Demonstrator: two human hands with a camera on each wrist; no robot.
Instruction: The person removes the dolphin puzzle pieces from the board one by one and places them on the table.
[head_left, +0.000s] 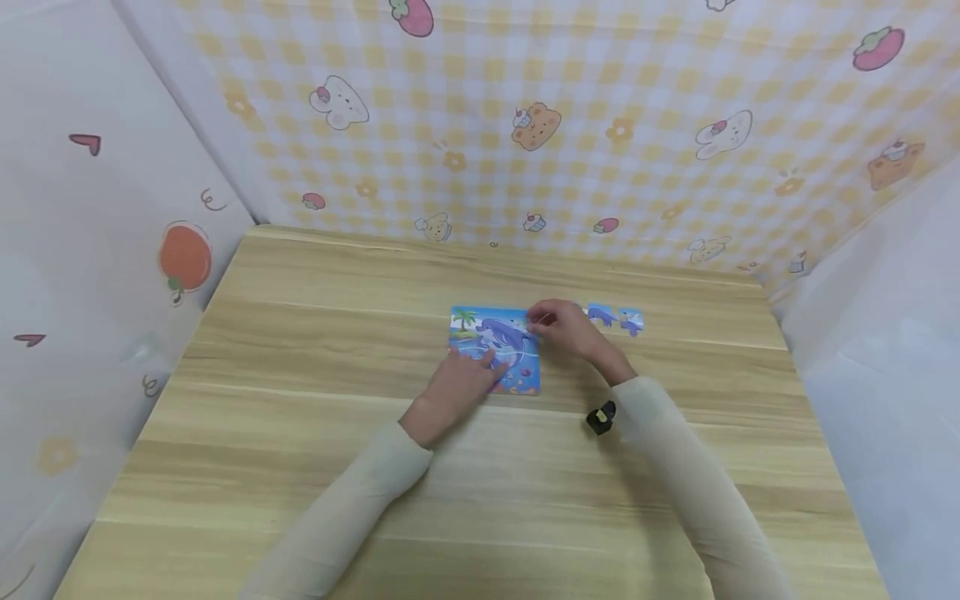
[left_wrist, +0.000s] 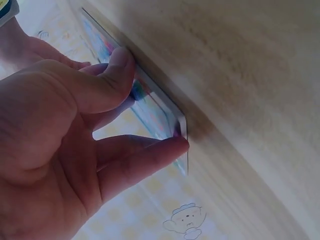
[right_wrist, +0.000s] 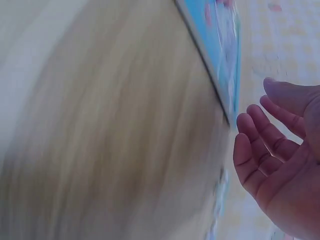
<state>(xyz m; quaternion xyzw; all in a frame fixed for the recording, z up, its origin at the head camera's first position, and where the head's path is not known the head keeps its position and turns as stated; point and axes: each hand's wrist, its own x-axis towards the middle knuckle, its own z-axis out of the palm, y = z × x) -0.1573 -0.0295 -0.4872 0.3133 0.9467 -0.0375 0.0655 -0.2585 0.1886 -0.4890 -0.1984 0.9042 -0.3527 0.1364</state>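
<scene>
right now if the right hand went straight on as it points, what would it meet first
Likely the dolphin puzzle, at its upper right corner: the right hand points that way in the head view, though depth and contact are unclear.

Soft, even light fills the head view, leaving a pale sheen midway between the left and right edges of the desk (head_left: 510,492) and a faint shadow beside the right sleeve (head_left: 688,471), while the left wrist view looks dimmer and motion blur streaks the right wrist view's wood grain.
</scene>
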